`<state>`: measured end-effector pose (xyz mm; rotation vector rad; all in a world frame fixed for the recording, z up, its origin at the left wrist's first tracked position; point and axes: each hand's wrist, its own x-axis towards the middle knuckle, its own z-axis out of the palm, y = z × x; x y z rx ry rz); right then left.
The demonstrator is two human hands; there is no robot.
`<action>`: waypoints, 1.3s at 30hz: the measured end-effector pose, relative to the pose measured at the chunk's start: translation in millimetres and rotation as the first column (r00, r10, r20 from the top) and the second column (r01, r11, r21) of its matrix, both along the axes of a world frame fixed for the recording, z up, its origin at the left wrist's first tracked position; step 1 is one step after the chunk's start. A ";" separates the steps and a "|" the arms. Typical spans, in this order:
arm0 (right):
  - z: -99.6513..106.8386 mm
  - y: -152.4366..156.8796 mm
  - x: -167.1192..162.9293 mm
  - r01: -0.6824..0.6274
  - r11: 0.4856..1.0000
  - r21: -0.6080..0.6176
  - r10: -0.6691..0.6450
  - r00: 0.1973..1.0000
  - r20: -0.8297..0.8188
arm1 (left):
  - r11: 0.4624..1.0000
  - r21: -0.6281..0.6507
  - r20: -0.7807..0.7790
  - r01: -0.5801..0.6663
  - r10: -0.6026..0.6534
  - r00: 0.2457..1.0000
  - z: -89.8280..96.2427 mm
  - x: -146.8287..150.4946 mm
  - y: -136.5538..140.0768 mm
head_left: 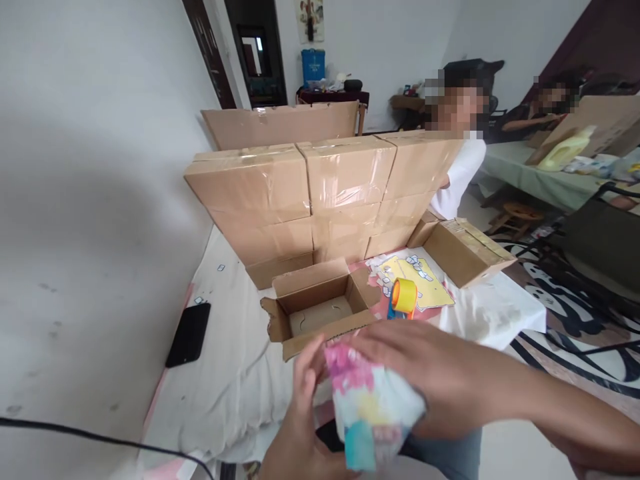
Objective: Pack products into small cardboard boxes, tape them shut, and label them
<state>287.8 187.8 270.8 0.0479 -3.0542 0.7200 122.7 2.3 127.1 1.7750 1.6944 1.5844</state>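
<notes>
Close to the camera, at the bottom of the view, both hands hold a soft white printed packet [363, 413] with pink, yellow and teal patches. My left hand [300, 420] is curled around its left side, thumb low and fingers at its upper edge. From the right, my right hand [440, 373] lies over its top and right side; its fingertips are partly hidden. Just beyond the hands stands an open cardboard box [320, 300]. Rolls of yellow and orange tape [404, 295] rest right of that box.
Stacked cardboard boxes [340, 180] form a wall across the table [225, 360]. A black phone [189, 335] lies at left. Yellow sheets [430, 287] with small paper pieces lie near another open box [465, 250]. Behind the boxes is a person in a white shirt [465, 173].
</notes>
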 end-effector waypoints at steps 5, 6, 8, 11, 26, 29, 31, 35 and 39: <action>47.9 33.6 -42.5 0.136 0.972 0.194 -0.119 0.988 -0.095 | 0.911 0.307 0.179 -0.274 0.227 0.957 2.8 -35.1 -10.2; 46.3 38.5 -58.1 0.138 0.955 0.262 -0.119 0.989 -0.089 | 0.886 0.327 0.217 -0.328 0.267 0.939 1.0 -41.4 -13.1; 30.1 45.5 -93.2 0.086 0.925 0.371 -0.079 0.996 -0.034 | 0.863 0.318 0.264 -0.392 0.317 0.911 -5.6 -50.2 -20.6; -10.9 50.4 -143.2 -0.072 0.901 0.429 0.024 0.993 0.116 | 0.880 0.233 0.254 -0.415 0.356 0.899 -21.2 -54.4 -36.9; -70.8 35.4 -192.0 -0.169 0.893 0.418 -0.032 0.901 0.432 | 0.901 -0.135 0.059 -0.411 0.422 0.905 -45.6 -74.3 -79.2; -79.3 34.9 -193.1 -0.190 0.893 0.407 -0.016 0.893 0.451 | 0.909 -0.110 0.037 -0.401 0.407 0.913 -37.9 -78.2 -72.1; -85.6 34.4 -194.4 -0.206 0.886 0.415 -0.009 0.888 0.460 | 0.918 -0.099 0.030 -0.384 0.388 0.921 -33.8 -78.9 -67.9; -103.8 34.9 -200.8 -0.252 0.830 0.497 -0.031 0.870 0.492 | 0.929 -0.105 0.033 -0.356 0.361 0.932 -34.3 -75.8 -63.4; -121.3 35.6 -207.5 -0.283 0.799 0.530 -0.049 0.849 0.527 | 0.928 -0.128 0.044 -0.350 0.358 0.933 -40.5 -69.4 -63.3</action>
